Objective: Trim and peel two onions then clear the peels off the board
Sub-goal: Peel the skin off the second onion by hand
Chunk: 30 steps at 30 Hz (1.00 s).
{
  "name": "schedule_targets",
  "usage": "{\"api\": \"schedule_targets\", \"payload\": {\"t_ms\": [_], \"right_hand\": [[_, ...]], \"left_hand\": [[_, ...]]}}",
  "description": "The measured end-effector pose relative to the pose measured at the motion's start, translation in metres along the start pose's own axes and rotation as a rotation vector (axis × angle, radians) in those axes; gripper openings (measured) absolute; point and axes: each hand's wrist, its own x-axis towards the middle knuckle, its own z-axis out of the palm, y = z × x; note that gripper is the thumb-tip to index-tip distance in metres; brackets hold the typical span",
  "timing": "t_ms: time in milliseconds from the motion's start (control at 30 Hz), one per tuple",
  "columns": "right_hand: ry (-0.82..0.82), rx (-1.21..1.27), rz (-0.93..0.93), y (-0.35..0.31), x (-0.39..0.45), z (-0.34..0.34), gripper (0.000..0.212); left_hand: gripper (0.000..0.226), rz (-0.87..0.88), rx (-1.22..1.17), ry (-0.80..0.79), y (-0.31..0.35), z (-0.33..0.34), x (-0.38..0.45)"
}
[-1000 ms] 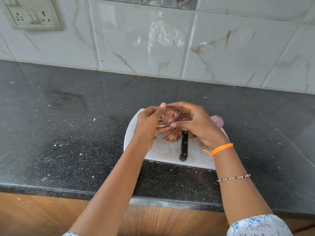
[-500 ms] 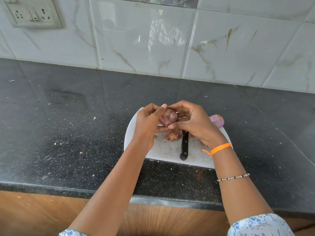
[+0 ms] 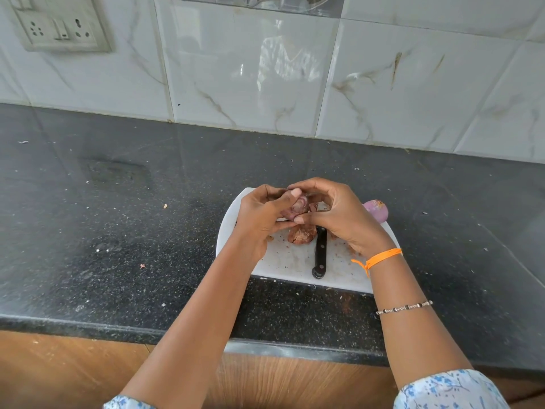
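Both hands hold one reddish onion (image 3: 298, 208) just above the white cutting board (image 3: 283, 261). My left hand (image 3: 262, 214) grips it from the left, thumb laid across its top. My right hand (image 3: 333, 214) pinches the onion's right side, where brown skin (image 3: 313, 206) sticks out. A clump of brown peels (image 3: 300, 236) lies on the board below the hands. A peeled purple onion (image 3: 376, 210) rests at the board's far right edge. A black-handled knife (image 3: 320, 255) lies on the board, its blade hidden under my right hand.
The board sits on a dark speckled counter (image 3: 118, 231), near its front edge. Small peel scraps (image 3: 165, 206) dot the counter to the left. A tiled wall with a socket panel (image 3: 62, 28) stands behind.
The onion has turned slightly between my hands, and my left thumb now lies further across its top. Board, knife and peeled onion have not moved.
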Motion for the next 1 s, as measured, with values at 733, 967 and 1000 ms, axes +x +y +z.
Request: {"api": "schedule_targets", "payload": {"t_ms": [733,967,1000], "right_hand": [[0.008,-0.023,0.038,-0.0021,-0.0003,0.003,0.05],[-0.018,-0.009,0.015,-0.0012,-0.0002,0.0018,0.054],[-0.022,-0.005,0.009,-0.0003,-0.0001,0.0017,0.055]], "left_hand": [[0.021,-0.01,0.108,0.055,0.0016,0.0003,0.001],[0.027,0.02,0.04,0.078,0.0,-0.0017,0.0034],[0.028,0.024,0.022,0.079,0.0,-0.002,0.0041]]}}
